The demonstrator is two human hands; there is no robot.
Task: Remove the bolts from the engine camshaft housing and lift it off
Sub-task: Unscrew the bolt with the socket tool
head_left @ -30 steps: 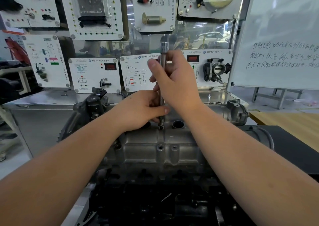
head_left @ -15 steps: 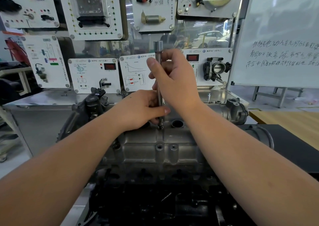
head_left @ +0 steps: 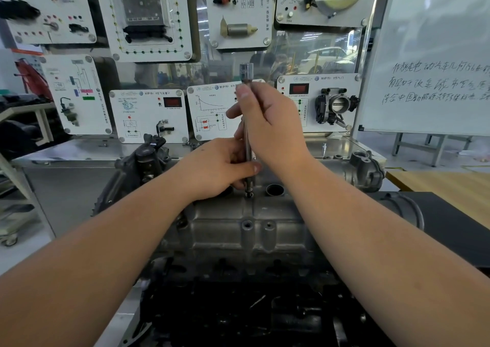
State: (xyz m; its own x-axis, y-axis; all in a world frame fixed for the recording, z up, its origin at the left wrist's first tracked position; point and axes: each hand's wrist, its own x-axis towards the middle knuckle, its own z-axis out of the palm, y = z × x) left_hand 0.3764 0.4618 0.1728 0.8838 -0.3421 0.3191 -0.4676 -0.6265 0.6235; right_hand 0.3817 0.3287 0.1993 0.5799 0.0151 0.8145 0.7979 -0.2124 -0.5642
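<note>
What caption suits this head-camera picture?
Both hands, left hand and right hand, hold an upright extension bar on the camshaft housing.

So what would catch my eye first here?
Two bare hands meet mid-frame on a long upright steel socket extension: the right hand high, the left hand low, its tip at a bolt hole in the grey cast-metal camshaft housing. Behind stand white training panels and, at right, a handwritten whiteboard.
</note>
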